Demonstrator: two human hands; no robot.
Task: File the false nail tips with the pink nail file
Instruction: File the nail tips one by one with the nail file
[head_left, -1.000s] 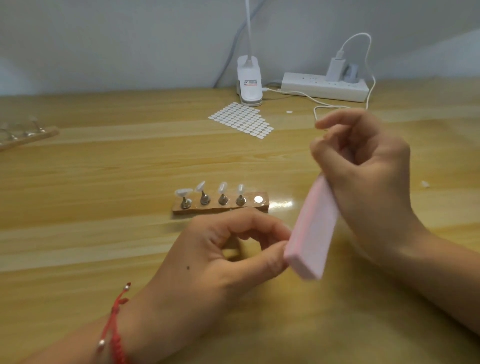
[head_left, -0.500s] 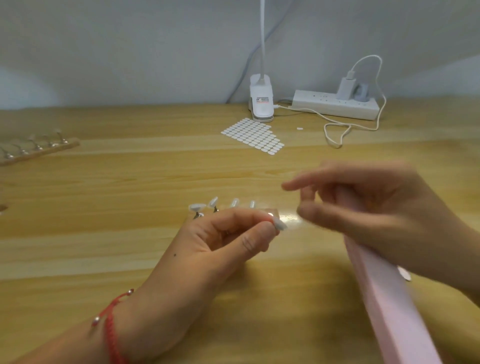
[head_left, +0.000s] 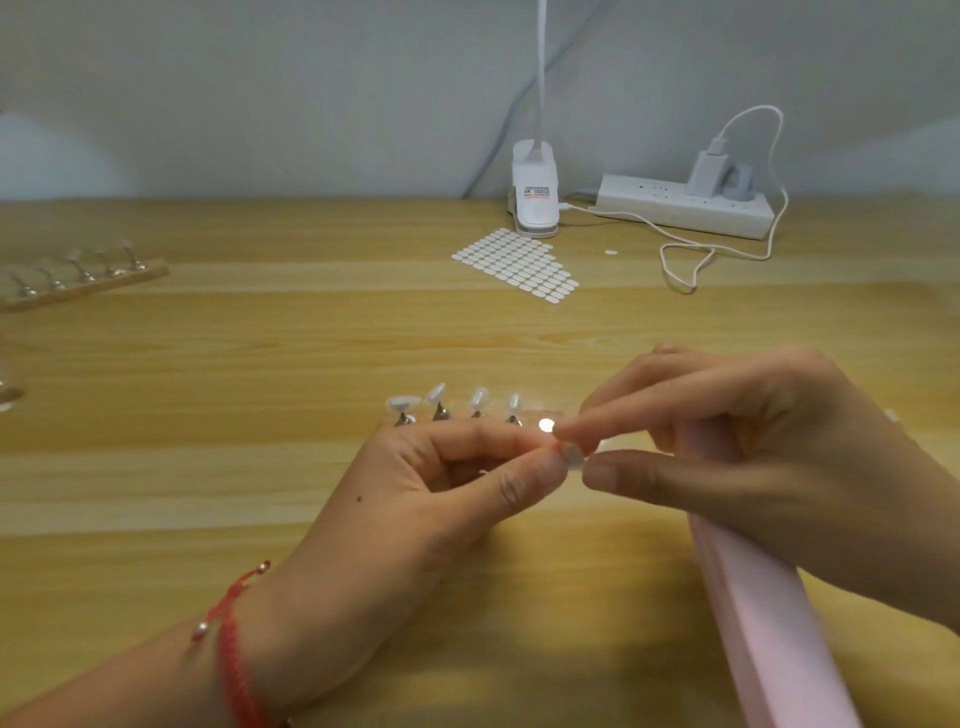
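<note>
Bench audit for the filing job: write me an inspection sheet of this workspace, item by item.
Surface: wooden table, light grain.
Job's things: nail tip held above the table; pink nail file slanting to the lower right; nail stand carries four tips, its right end spot bare.
Clutter: sticker sheet; second stand far left.
Hands: left hand pinches the nail tip; right hand holds the pink nail file, its forefinger and thumb at the tip.
Cables: white cable looping from charger on power strip.
Surroundings: clip lamp; grey wall.
</note>
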